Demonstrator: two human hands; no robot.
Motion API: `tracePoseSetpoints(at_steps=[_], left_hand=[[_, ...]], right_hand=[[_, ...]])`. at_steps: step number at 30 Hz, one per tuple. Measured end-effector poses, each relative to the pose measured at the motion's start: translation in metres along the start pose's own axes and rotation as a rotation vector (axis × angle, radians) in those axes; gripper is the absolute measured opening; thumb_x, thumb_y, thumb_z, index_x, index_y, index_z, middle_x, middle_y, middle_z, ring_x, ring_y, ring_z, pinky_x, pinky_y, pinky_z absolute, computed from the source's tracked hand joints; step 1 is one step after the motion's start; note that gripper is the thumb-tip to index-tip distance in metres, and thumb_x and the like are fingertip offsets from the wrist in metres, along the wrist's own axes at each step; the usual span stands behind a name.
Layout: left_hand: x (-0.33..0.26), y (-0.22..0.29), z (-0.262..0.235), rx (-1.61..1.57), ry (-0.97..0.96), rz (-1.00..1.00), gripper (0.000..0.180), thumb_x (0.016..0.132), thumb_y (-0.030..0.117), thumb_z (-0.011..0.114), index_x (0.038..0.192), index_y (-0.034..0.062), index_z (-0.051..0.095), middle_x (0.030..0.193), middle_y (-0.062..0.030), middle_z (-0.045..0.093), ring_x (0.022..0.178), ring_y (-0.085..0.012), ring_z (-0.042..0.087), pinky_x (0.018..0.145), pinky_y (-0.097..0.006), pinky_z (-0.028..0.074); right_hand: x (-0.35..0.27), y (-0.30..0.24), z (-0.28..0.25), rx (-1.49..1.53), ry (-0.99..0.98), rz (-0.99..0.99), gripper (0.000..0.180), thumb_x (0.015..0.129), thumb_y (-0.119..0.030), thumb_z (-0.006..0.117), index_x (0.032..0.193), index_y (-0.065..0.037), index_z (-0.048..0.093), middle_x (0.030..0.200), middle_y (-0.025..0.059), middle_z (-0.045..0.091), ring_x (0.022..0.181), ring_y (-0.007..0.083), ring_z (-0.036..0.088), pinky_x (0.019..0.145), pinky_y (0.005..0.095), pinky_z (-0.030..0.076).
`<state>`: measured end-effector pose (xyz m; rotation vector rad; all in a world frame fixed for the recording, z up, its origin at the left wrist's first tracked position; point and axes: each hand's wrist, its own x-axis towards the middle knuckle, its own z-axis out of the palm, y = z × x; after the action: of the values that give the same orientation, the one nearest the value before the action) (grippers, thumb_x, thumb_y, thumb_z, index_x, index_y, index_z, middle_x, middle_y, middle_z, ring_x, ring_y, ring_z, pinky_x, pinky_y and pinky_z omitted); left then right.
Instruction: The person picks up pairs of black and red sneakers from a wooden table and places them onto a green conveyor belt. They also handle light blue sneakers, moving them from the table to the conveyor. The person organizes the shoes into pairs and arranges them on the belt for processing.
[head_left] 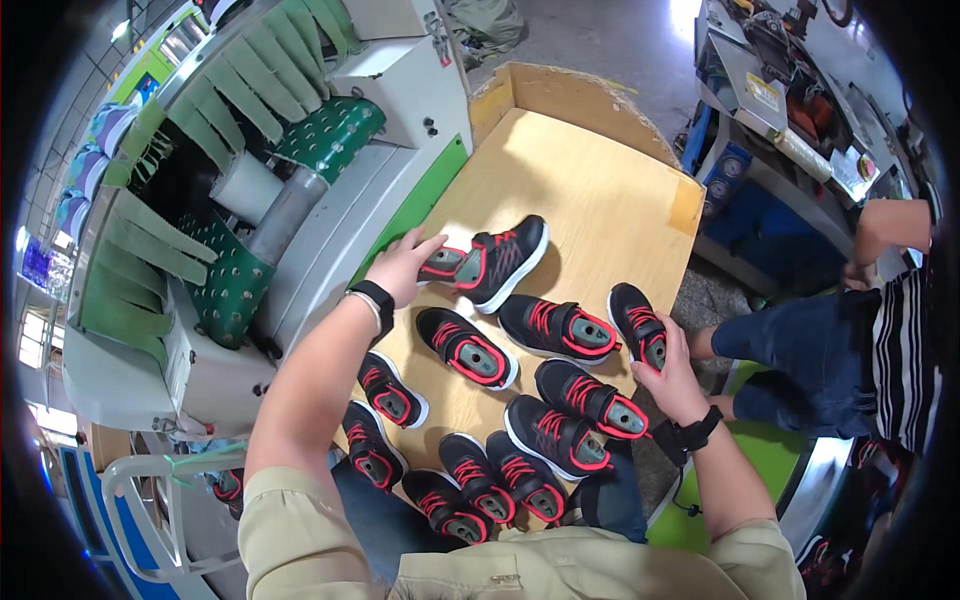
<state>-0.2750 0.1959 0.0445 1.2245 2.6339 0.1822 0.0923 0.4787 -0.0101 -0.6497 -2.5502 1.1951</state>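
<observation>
Black sneakers with red laces, red collar lining and white soles lie on a pale wooden tabletop [600,195]. At the table's left side, my left hand [398,268] is closed around the heel of a sneaker [442,262], mostly hidden by the hand and by another sneaker [512,262] tilted beside it. On the right, my right hand [675,375] grips the heel end of a sneaker [632,312] at the table's edge, its toe pointing away from me. Between my hands lie a sneaker [468,350] and another [555,328], with more sneakers [565,437] nearer my body.
A machine with green hanging strips [240,95] and a dotted green belt [335,135] stands at the left. A raised cardboard edge [590,105] borders the table's far end. At right, another person in dark shorts [790,335] stands near a cluttered workbench [780,120].
</observation>
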Motion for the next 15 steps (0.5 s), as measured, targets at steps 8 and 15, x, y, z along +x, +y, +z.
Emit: tracePoseSetpoints(at_steps=[8, 15], left_hand=[[-0.007, 0.047, 0.004, -0.504, 0.254, -0.125, 0.045, 0.096, 0.027, 0.07, 0.133, 0.0023, 0.064, 0.125, -0.0197, 0.061, 0.118, -0.0331, 0.059, 0.102, -0.042, 0.047], [0.018, 0.098, 0.012, -0.451, 0.045, -0.006, 0.07, 0.075, 0.025, 0.087, 0.133, 0.0053, 0.053, 0.122, -0.0217, 0.061, 0.117, -0.0401, 0.058, 0.099, -0.043, 0.048]], right_hand=[[0.0, 0.006, 0.004, -0.002, 0.019, -0.046, 0.085, 0.079, -0.006, 0.079, 0.151, -0.003, 0.034, 0.139, 0.0249, 0.048, 0.133, 0.0437, 0.046, 0.114, 0.0488, 0.037], [-0.001, 0.008, 0.003, 0.024, 0.02, -0.055, 0.084, 0.079, -0.006, 0.079, 0.151, -0.003, 0.035, 0.14, 0.0234, 0.049, 0.133, 0.0407, 0.048, 0.114, 0.0465, 0.037]])
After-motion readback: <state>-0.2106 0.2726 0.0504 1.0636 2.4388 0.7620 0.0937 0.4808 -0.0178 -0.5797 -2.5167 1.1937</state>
